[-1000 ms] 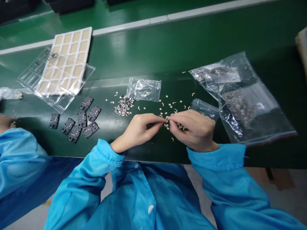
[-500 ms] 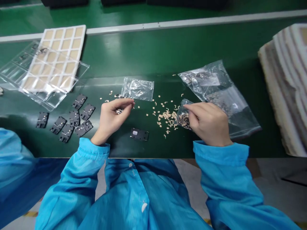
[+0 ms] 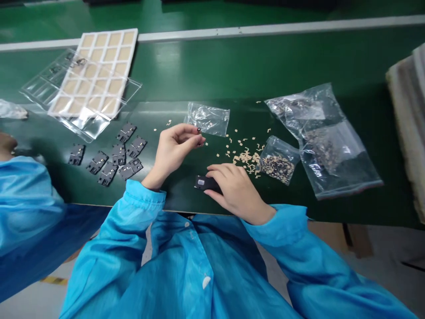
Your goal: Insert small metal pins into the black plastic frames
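Observation:
My left hand (image 3: 174, 148) is raised slightly over the green bench, its thumb and fingertips pinched on a tiny dark part (image 3: 198, 130). My right hand (image 3: 232, 188) lies over a small black plastic piece (image 3: 201, 182) near the bench's front edge, fingers curled onto it. Just right of that hand are scattered tan bits (image 3: 244, 155) and a small clear bag of dark parts (image 3: 277, 159). An empty-looking small clear bag (image 3: 208, 118) lies beyond my left hand.
Several black plastic pieces (image 3: 113, 157) lie at the left. A gridded tan tray (image 3: 96, 71) under a clear cover sits at the back left. Large clear bags (image 3: 323, 137) lie right. A pale stack (image 3: 410, 119) stands far right. Another person's blue sleeve (image 3: 26, 199) is at left.
My right hand left the small bag of dark parts and came down-left onto the black piece. My left hand lifted from the pile with a tiny part pinched.

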Available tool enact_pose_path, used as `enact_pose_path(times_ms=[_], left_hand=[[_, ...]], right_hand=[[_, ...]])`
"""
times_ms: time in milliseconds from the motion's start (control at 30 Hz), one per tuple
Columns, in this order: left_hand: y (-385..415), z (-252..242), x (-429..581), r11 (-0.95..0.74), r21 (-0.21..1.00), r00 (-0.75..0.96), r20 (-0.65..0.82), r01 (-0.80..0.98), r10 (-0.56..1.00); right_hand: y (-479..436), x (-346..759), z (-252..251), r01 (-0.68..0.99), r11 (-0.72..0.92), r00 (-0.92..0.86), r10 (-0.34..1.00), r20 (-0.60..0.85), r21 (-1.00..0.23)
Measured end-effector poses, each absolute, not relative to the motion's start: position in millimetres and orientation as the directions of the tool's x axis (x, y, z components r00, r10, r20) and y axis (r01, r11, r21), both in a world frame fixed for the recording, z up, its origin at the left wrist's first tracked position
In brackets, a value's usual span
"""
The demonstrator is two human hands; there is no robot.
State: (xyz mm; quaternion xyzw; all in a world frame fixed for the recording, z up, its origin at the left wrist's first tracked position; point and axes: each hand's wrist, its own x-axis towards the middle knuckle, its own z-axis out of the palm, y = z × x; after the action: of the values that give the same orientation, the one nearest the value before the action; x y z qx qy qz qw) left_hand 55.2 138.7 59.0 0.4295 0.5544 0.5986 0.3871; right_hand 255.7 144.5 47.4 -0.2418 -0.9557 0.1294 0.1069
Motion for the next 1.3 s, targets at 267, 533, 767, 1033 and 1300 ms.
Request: enact_pose_path(times_ms=[267, 533, 767, 1033, 1300], left_hand=[[136, 69, 53, -0.041, 0.999, -0.224, 0.035, -0.021, 0.974], [135, 71, 55, 0.125, 0.980, 0.011, -0.129, 0.155, 0.992], [134, 74, 66, 0.280, 0.947, 0.092, -0.296, 0.155, 0.951], [137, 68, 73, 0.369, 0.923, 0.109, -0.380, 0.107, 0.919], [137, 66, 72, 0.366, 0.923, 0.104, -0.378, 0.116, 0.920]], right_hand=[[180, 257, 62, 0.287, 0.570, -0.848, 0.525, 0.073, -0.770], [199, 254, 57, 0.192, 0.069, -0.505, 0.862, -0.038, -0.979], [193, 255, 56, 0.269, 0.240, -0.475, 0.876, 0.088, -0.933], [189, 256, 60, 0.335, 0.362, -0.504, 0.849, 0.159, -0.870], [188, 256, 60, 0.368, 0.381, -0.512, 0.844, 0.157, -0.848]])
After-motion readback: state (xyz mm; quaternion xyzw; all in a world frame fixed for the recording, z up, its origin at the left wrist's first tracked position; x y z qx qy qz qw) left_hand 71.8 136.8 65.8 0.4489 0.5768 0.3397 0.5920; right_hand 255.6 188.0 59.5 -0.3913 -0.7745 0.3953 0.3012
